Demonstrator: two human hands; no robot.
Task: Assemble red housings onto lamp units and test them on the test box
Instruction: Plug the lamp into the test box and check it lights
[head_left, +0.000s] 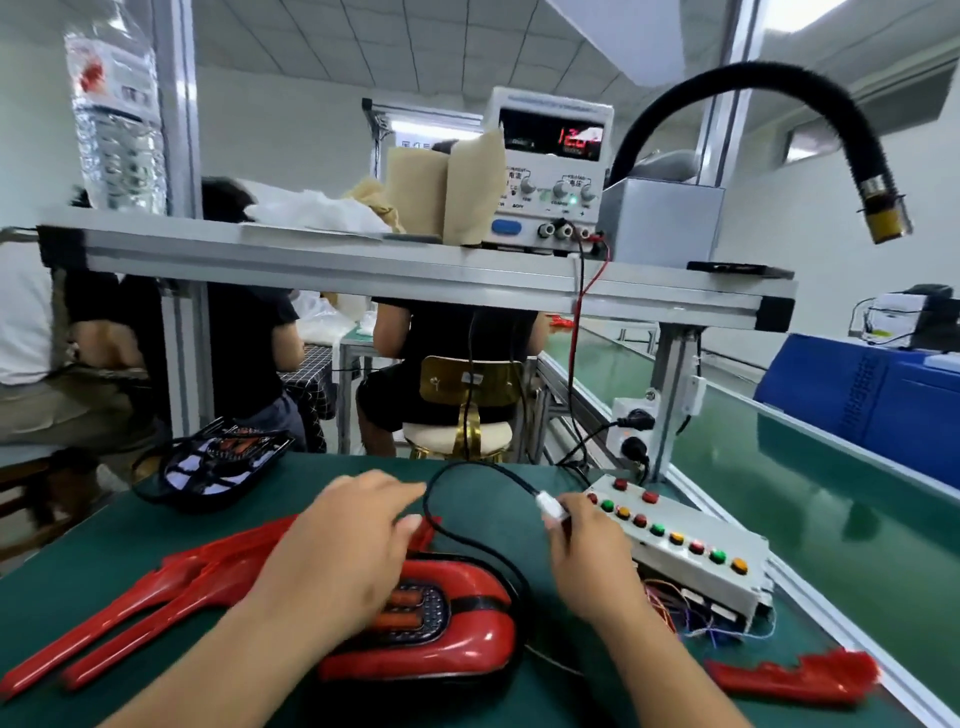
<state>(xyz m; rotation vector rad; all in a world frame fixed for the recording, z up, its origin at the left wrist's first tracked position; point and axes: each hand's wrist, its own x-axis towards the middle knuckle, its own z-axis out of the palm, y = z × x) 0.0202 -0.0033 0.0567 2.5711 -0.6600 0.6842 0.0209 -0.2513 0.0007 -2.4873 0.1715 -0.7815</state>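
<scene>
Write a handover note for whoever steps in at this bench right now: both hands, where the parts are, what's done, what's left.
Left hand: fingers relaxed, resting on the housed lamp.
Right hand: pinches the white connector of the black cable, beside the test box.
Spare red housings lie to the left; a bare lamp unit lies at the far left.
Done: this lamp wears its housing.
Left: plug in the connector and test, it seems, then house the bare unit.
</scene>
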